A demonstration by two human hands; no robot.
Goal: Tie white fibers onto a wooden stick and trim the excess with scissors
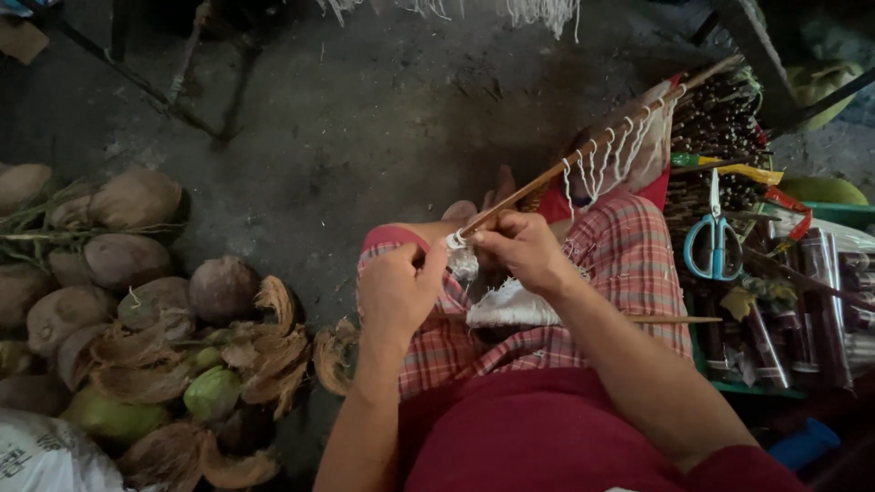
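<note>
Dark concrete floor (365, 118) lies under my knees; my left hand (398, 290) pinches white string (458, 244) at the stick's (583, 157) end, my right hand (521, 252) grips that stick.

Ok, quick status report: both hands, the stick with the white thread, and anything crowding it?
Left hand pinching white thread at stick's near end. Right hand gripping the stick. Thread loops hang further up. Scissors to the right, not in the way.

Person is wearing a dark red top with short sleeves ending above the elbows, forearms showing bare down to both hands. Below the hands, red-and-white plaid cloth is covering the lap and knees. No rings or watch showing.
</note>
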